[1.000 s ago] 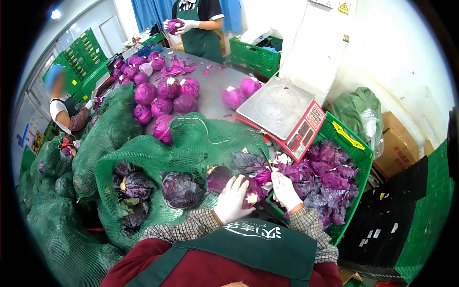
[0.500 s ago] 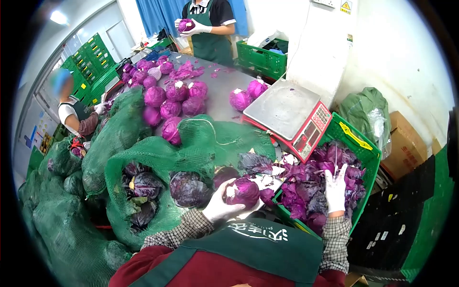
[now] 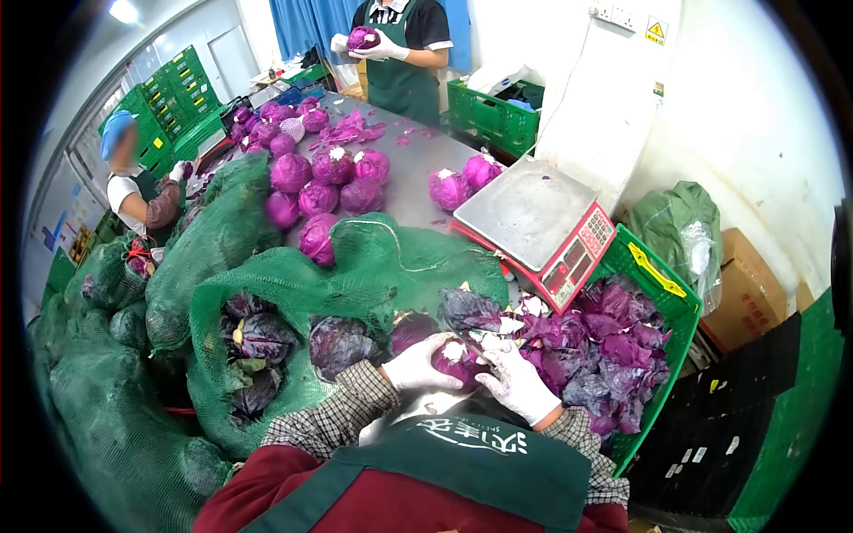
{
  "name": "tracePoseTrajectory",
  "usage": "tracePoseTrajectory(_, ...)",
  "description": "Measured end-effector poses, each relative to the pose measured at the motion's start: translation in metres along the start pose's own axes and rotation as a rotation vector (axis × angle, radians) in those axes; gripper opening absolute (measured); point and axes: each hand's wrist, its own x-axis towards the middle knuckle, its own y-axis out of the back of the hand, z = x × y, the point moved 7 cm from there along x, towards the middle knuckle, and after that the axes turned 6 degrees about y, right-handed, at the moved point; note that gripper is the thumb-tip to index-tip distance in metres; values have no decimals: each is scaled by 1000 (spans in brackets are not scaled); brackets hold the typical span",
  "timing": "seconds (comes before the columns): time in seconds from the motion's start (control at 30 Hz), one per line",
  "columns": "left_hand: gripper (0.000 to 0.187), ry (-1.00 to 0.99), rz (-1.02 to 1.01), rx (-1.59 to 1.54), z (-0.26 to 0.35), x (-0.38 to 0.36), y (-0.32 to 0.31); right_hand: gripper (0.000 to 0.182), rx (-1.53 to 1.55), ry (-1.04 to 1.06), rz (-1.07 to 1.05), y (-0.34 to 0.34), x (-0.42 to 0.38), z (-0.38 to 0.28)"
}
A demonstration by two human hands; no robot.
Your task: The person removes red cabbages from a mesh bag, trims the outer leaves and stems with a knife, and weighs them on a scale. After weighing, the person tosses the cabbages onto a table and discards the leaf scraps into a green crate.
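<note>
My left hand, in a white glove, is wrapped round the left side of a peeled purple cabbage close to my apron. At the cabbage's right side is my right hand, also gloved, with its fingers closed on a thin dark tool, perhaps a knife, whose blade is mostly hidden. The cabbage's pale cut stem faces up. Left of my hands, dark unpeeled cabbages lie on an open green net bag. To the right, a green crate holds loose purple leaves.
A red scale stands beyond the crate. Peeled cabbages lie on the metal table. Full net bags are piled at left. One co-worker holds a cabbage across the table; another stands at far left.
My right hand has moved left from over the crate to the cabbage. The cabbage has turned so that its pale stem faces up. The view has shifted slightly.
</note>
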Motion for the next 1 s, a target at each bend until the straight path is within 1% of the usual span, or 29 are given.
tracePoseTrajectory(0.03, 82, -6, -24, -15, 3, 2, 0, 29, 25, -3, -37, 1, 1, 1)
tracePoseTrajectory(0.07, 77, -10, -47, -30, 5, 3, 0, 25, 71, 2, -32, 0, 2, 2)
tracePoseTrajectory(0.1, 72, -12, -70, -44, 6, 2, 0, 25, 51, 30, -2, -5, -3, 8)
tracePoseTrajectory(0.13, 75, -43, -33, 52, 0, 7, 5, 25, 32, 59, 29, -14, -9, 16)
tracePoseTrajectory(0.17, 77, 14, -47, -31, -8, 10, 9, 25, 13, 91, 61, -18, -13, 23)
tracePoseTrajectory(0.2, 76, 7, -37, -168, -13, 12, 11, 22, 102, 13, 104, -6, -9, 15)
tracePoseTrajectory(0.23, 75, 2, -30, -304, -17, 13, 13, 22, 161, -69, 113, -8, -11, 22)
tracePoseTrajectory(0.3, 74, 15, -35, -318, -17, 9, 8, 24, 289, -239, 128, -20, -24, 35)
tracePoseTrajectory(0.33, 74, 26, -25, -303, -11, 6, 7, 20, 350, -187, 307, -6, -24, 22)
tracePoseTrajectory(0.37, 73, 34, -15, -286, -8, 5, 6, 13, 197, -163, 296, 12, -22, 12)
tracePoseTrajectory(0.4, 73, 28, 19, -226, -17, 8, 10, 12, 104, -260, 338, 16, -38, 32)
tracePoseTrajectory(0.43, 72, 31, 10, -315, -19, 8, 9, 11, 10, -358, 381, 20, -61, 60)
tracePoseTrajectory(0.5, 71, 33, -15, -492, -21, 9, 8, 14, -136, -654, 412, 37, -115, 121)
tracePoseTrajectory(0.53, 71, -10, 43, -375, -19, 7, 10, 14, -227, -549, 428, 43, -115, 112)
tracePoseTrajectory(0.57, 71, -3, 50, -302, -16, 6, 8, 14, -317, -447, 444, 48, -116, 101)
tracePoseTrajectory(0.6, 72, 4, 55, -228, -5, 4, 4, 24, -202, -377, 459, 49, -94, 75)
tracePoseTrajectory(0.63, 72, 11, 59, -155, 6, 1, -1, 36, -212, -291, 365, 48, -64, 44)
tracePoseTrajectory(0.67, 74, 3, 90, -74, 17, 0, -3, 39, -122, -257, 282, 41, -39, 20)
tracePoseTrajectory(0.7, 75, -11, 103, -2, 19, 2, -6, 38, -5, -130, 306, 28, -24, 7)
tracePoseTrajectory(0.73, 76, -27, 119, 72, 20, 3, -6, 38, 1, -91, 332, 13, -17, 2)
tracePoseTrajectory(0.77, 76, -40, 138, 148, 21, 4, -6, 38, -22, -74, 302, -2, -14, -1)
tracePoseTrajectory(0.83, 79, -34, 161, 220, 14, 6, -6, 38, -31, -205, 234, -15, -12, -3)
tracePoseTrajectory(0.87, 82, -40, 173, 213, 10, 6, -6, 38, 103, -276, 240, -12, -13, -1)
tracePoseTrajectory(0.9, 86, -48, 185, 200, 9, 5, -8, 36, 128, -289, 206, -10, -11, 0)
tracePoseTrajectory(0.97, 92, -52, 198, 318, 14, 2, -13, 27, 191, -186, 347, -15, -14, 14)
tracePoseTrajectory(1.0, 95, -57, 207, 381, 20, -1, -14, 24, 67, -132, 224, -15, -13, 8)
